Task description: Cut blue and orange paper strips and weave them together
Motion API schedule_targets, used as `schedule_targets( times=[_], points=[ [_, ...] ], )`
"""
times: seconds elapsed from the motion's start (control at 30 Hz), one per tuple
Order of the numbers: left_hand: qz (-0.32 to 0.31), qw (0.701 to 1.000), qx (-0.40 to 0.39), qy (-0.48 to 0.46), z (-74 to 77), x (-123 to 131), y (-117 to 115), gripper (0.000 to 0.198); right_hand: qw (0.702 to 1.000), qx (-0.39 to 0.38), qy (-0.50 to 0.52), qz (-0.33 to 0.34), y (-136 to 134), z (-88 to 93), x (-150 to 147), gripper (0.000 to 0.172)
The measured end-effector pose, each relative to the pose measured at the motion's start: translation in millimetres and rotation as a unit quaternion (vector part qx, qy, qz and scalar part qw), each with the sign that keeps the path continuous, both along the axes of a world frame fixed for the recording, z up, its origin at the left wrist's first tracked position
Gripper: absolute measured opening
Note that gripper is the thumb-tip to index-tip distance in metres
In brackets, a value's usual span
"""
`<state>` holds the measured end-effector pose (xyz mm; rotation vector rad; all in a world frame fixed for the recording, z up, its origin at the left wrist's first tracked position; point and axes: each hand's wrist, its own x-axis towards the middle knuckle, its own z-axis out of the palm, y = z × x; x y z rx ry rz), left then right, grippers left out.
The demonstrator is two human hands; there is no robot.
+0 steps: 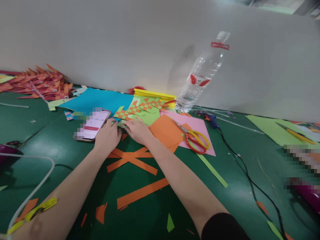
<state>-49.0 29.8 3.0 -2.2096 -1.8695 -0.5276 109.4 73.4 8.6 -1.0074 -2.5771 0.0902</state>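
My left hand (108, 133) and my right hand (138, 130) are close together, fingers curled in, at a small piece of light-green paper (121, 123). The fingers partly hide that piece. Just beyond them lie several checkered orange-and-green woven paper fish (145, 106) on green paper (153, 116). A phone (96, 125) with a lit screen is beside my left hand. Nearer to me, orange paper strips (130, 157) cross one another under my wrists. Orange paper sheets (166, 131) are right of my right hand, with red-and-yellow-handled scissors (193, 136) partly over them.
A clear plastic bottle (200, 75) stands at the grey partition (125, 43). A blue glue gun (211, 120) trails a black cable rightward. Blue paper (100, 100) and a pile of red-and-orange woven fish (42, 83) are at back left. Paper scraps (101, 213) dot the green table (140, 220).
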Motion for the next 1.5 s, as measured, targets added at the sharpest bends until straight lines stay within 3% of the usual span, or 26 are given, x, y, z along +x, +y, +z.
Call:
schedule_targets(
  times=[0.27, 0.37, 0.67, 1.13, 1.33, 1.5],
  points=[
    [0.015, 1.0, -0.012, 0.004, 2.8, 2.3, 0.3, 0.037, 0.999, 0.021, -0.042, 0.01, 31.2, 18.3, -25.5, 0.032],
    [0.021, 1.0, -0.015, -0.003, 3.9, 3.2, 0.3, 0.038, 0.997, 0.045, -0.06, 0.026, 42.3, 22.9, -35.9, 0.024],
    [0.008, 1.0, 0.004, -0.012, 2.8, 3.7, 2.0, 0.038, 0.996, 0.061, -0.065, 0.029, 53.7, 15.7, -43.8, 0.024],
    [-0.024, 0.999, 0.032, -0.026, 1.5, 3.8, 1.8, 0.031, 0.998, -0.051, -0.005, -0.023, 59.4, 31.5, -48.2, 0.01],
    [-0.006, 0.999, 0.009, -0.034, 1.5, 3.3, 2.1, 0.03, 0.986, -0.148, 0.06, -0.039, 69.9, 28.4, -47.5, 0.023],
    [-0.011, 0.998, 0.016, -0.066, 6.4, 3.0, 2.0, 0.028, 0.983, -0.159, 0.078, -0.045, 70.9, 29.4, -45.6, 0.027]
  ],
)
